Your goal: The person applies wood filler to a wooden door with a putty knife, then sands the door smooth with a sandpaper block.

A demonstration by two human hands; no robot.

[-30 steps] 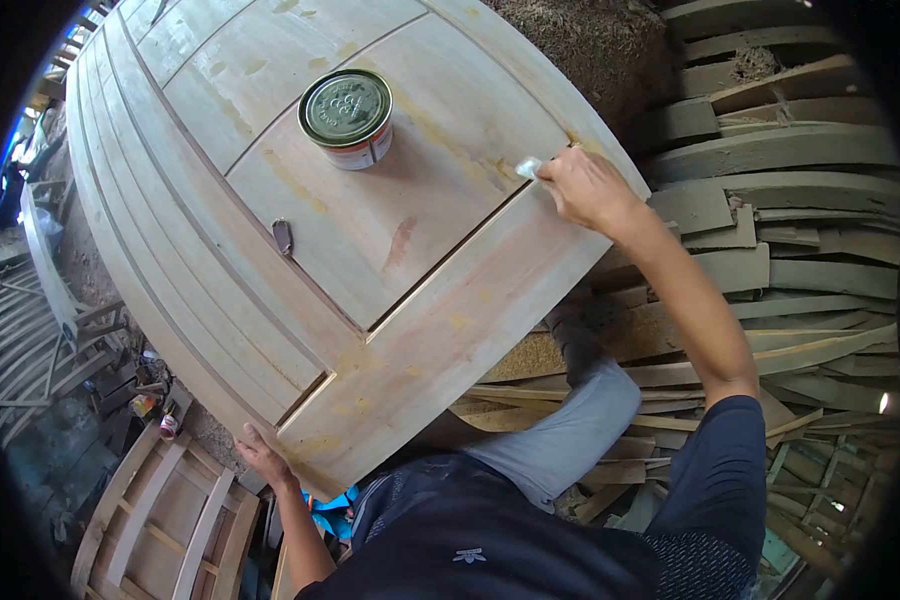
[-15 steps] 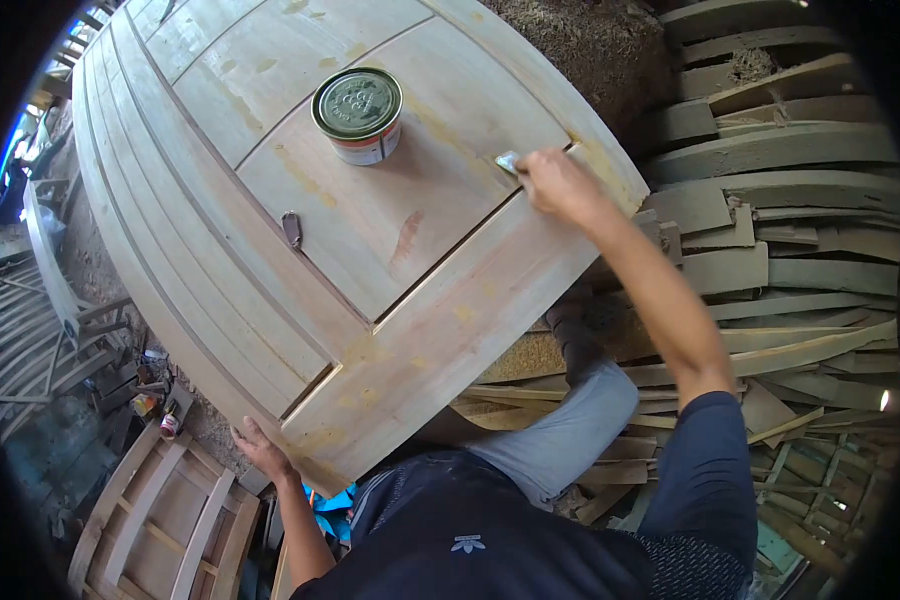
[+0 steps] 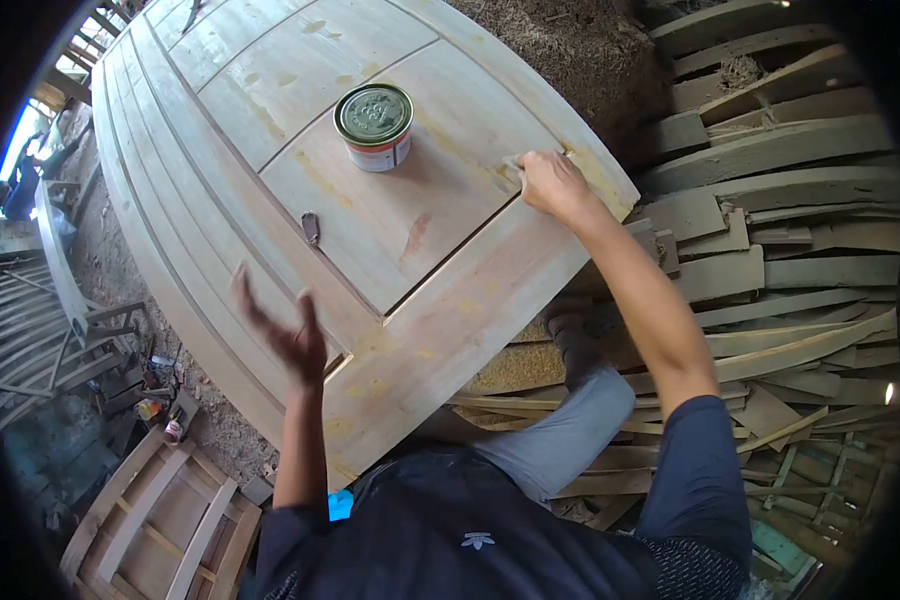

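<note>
My right hand (image 3: 552, 183) is closed on a small flat scraper (image 3: 513, 161), its pale blade only partly showing beside a groove at the right end of the wooden panel (image 3: 450, 340). Raised over the panel's left part, my left hand (image 3: 288, 330) has its fingers spread and nothing in it. A round can (image 3: 375, 128) with a green metal lid stands upright on the panel, left of my right hand. Between the can and my left hand lies a small dark oblong piece (image 3: 311, 229). Yellowish filler patches mark the wood.
Curved wooden boards (image 3: 800, 190) are stacked on the right. Sawdust (image 3: 600, 60) is heaped beyond the panel. A slatted wooden frame (image 3: 160, 520) lies at lower left, near small containers (image 3: 174, 430) on the ground. My bent leg (image 3: 570, 430) is below the panel's near edge.
My left hand has left the panel's lower left edge and risen over its surface with fingers apart. My right hand stays near the same groove, and its scraper shows less. The view has shifted slightly.
</note>
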